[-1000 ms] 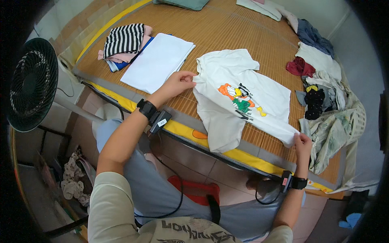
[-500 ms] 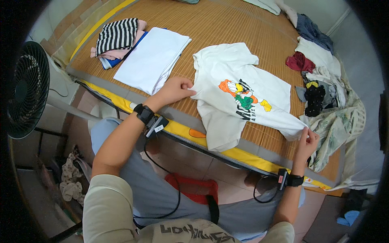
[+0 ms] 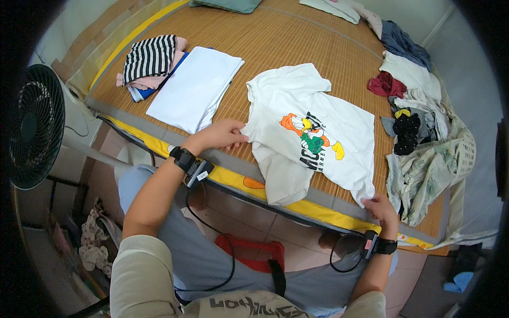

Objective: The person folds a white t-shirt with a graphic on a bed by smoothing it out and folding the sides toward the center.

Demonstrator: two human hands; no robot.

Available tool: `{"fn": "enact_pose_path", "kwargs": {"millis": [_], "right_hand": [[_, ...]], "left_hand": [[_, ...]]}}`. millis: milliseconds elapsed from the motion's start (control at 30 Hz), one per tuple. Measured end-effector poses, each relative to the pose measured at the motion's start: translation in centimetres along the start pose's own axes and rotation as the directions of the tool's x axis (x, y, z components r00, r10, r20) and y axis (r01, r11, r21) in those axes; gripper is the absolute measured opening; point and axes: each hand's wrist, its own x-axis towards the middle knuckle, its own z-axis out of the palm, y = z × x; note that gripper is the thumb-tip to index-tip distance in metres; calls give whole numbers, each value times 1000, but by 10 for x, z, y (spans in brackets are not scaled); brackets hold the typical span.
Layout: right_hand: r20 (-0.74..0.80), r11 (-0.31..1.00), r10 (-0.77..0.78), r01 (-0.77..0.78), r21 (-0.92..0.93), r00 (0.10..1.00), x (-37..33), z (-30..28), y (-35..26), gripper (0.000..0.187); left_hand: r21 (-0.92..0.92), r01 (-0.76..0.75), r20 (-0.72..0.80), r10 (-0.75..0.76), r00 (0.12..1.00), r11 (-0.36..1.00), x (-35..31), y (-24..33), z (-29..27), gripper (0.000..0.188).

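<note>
A white T-shirt [image 3: 344, 119] with a cartoon duck print lies sideways on the bamboo mat [image 3: 297, 32], its collar end to the left and its hem to the right. My left hand [image 3: 221, 134] pinches the shirt near its collar and shoulder. With my right hand [image 3: 379, 208] I grip the near corner of its hem. One sleeve hangs toward me over the yellow bed edge [image 3: 328, 214]; the other points away. Left of the shirt is a folded white garment [image 3: 193, 87], beside a stack with a black-and-white striped garment [image 3: 150, 56] on top.
Along the right side lie heaped clothes, among them a dark red piece [image 3: 386, 85] and a pale green patterned garment [image 3: 416, 183], by a white basket [image 3: 466, 148]. A black fan [image 3: 36, 126] stands at the left. A green cushion [image 3: 228, 5] lies at the far edge.
My right hand has moved left and toward me with the hem corner, so the shirt's near edge is less stretched out. My left hand still holds the collar end, slightly lower in view.
</note>
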Motion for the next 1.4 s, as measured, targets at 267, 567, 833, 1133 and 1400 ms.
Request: {"fn": "enact_pose_path", "kwargs": {"millis": [267, 567, 833, 1133, 1400], "right_hand": [[-102, 812, 138, -53, 582, 985, -8, -15, -10, 25], [-525, 722, -21, 376, 581, 851, 30, 0, -2, 26], [-511, 857, 15, 252, 449, 859, 29, 2, 8, 25], [-685, 766, -149, 522, 375, 713, 34, -1, -2, 29], [-676, 739, -180, 552, 386, 714, 38, -1, 4, 27]], "left_hand": [[-348, -20, -212, -57, 976, 937, 2, 14, -3, 27], [-801, -138, -319, -219, 922, 582, -3, 37, 11, 35], [596, -523, -37, 672, 740, 609, -39, 65, 98, 36], [569, -536, 244, 494, 834, 624, -34, 43, 104, 17], [347, -233, 661, -61, 748, 909, -53, 64, 54, 22]]}}
